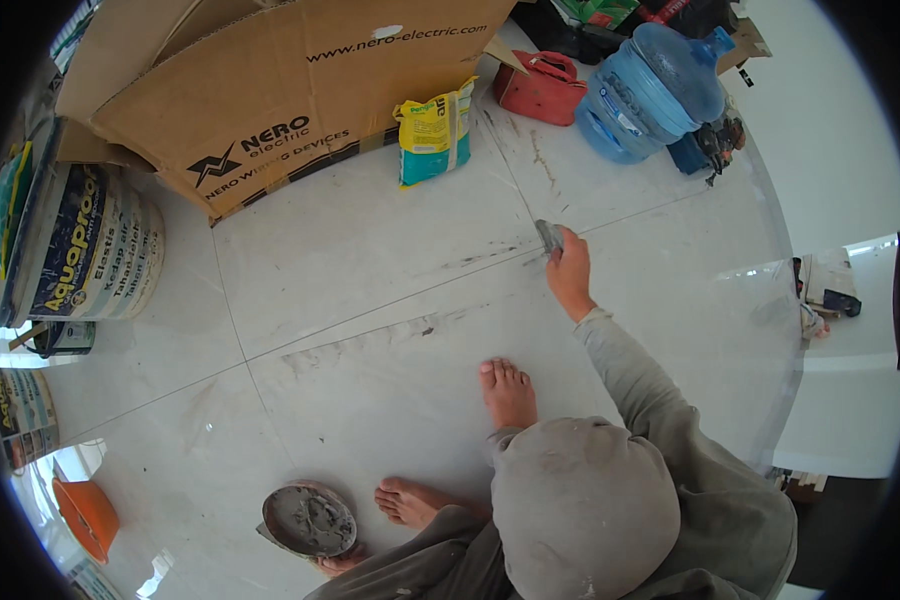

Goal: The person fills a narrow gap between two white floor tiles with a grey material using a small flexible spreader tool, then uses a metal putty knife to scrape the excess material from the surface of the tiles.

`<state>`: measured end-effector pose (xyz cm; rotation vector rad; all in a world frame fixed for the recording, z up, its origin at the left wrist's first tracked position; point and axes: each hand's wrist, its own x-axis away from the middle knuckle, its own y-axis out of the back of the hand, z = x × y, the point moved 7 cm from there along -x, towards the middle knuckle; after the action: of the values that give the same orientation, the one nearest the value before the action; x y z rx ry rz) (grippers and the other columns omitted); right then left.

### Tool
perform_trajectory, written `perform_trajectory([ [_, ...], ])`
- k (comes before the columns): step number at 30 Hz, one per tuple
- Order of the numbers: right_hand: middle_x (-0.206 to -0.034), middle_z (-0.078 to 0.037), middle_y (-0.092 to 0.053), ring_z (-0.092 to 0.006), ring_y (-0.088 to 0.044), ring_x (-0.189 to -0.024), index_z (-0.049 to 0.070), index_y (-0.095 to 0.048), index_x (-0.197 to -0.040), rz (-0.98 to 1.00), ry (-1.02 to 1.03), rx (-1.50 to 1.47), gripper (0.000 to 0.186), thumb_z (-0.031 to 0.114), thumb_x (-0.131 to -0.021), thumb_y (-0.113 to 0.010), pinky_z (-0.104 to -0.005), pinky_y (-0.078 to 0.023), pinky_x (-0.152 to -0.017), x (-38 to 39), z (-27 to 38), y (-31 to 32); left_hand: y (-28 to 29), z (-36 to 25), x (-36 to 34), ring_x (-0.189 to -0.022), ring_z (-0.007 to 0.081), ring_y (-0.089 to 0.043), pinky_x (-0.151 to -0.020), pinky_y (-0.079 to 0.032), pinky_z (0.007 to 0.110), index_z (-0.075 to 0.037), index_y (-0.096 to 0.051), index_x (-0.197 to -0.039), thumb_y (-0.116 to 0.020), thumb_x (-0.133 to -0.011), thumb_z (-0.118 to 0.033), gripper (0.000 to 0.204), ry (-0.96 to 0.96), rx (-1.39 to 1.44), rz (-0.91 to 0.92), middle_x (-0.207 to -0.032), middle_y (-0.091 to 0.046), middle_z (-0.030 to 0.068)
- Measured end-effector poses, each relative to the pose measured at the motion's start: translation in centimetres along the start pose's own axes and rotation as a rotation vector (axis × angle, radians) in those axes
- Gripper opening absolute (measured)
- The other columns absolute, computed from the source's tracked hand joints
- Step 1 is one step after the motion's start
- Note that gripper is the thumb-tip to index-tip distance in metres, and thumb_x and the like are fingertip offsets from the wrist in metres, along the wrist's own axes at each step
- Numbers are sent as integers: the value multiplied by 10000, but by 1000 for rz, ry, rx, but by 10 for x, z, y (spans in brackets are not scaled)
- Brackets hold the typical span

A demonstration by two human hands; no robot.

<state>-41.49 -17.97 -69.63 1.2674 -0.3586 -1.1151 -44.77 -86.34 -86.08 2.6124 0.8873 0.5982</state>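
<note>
My right hand [571, 270] reaches forward to the tiled floor [390, 400], its fingers closed round a small flat grey scraper [548, 236]. The scraper's edge is down at a tile joint, with dark grey smears beside it. Low in the view, my left hand [342, 562] grips the near rim of a round bowl [310, 520]. Wet grey paste, like grout, coats the inside of this bowl. Much of the left hand is hidden under the bowl and behind my leg.
My bare foot [510, 393] is planted between the hands. Ahead stand a large cardboard box [270, 100], a yellow-and-teal packet [435, 135], a red bag [540, 90] and a blue water jug [650, 95]. A paint bucket [100, 245] and an orange container [86, 518] are at left.
</note>
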Motion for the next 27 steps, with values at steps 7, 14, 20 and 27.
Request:
perform_trajectory([
  [7, -1033, -256, -680, -430, -624, -957, -64, -587, -1268, 172, -87, 30, 426, -34, -844, -612, -516, -516, -862, 19, 5, -44, 14, -16, -27, -1024, 227, -644, -771, -570, 363, -34, -488, -1392, -405, -1109, -408, 477, 2, -24, -40, -1280, -586, 134],
  [14, -1015, -265, -668, -441, -625, -984, -56, -586, -1295, 427, 172, -212, 439, -31, -859, -628, -513, -510, -882, 73, 127, -85, 32, -28, -44, -1006, 223, -647, -754, -582, 364, -34, -475, -1398, -399, -1117, -398, 467, 19, -2, -54, -1266, -581, 132],
  [20, -1150, -259, -664, -447, -615, -1064, -76, -579, -1298, 225, 246, -8, 440, -11, -866, -628, -518, -506, -912, 25, 110, -79, 32, -40, -31, -993, 220, -649, -742, -590, 364, -34, -465, -1403, -394, -1123, -390, 459, 67, 45, -16, -1256, -577, 131],
  [27, -1110, -249, -679, -440, -623, -1021, -71, -589, -1283, 441, 465, -228, 432, -13, -855, -620, -511, -515, -901, 113, 290, -110, 54, -54, -25, -981, 208, -631, -792, -560, 357, -13, -450, -1397, -475, -1097, -255, 387, 97, -42, 82, -1239, -551, 139],
])
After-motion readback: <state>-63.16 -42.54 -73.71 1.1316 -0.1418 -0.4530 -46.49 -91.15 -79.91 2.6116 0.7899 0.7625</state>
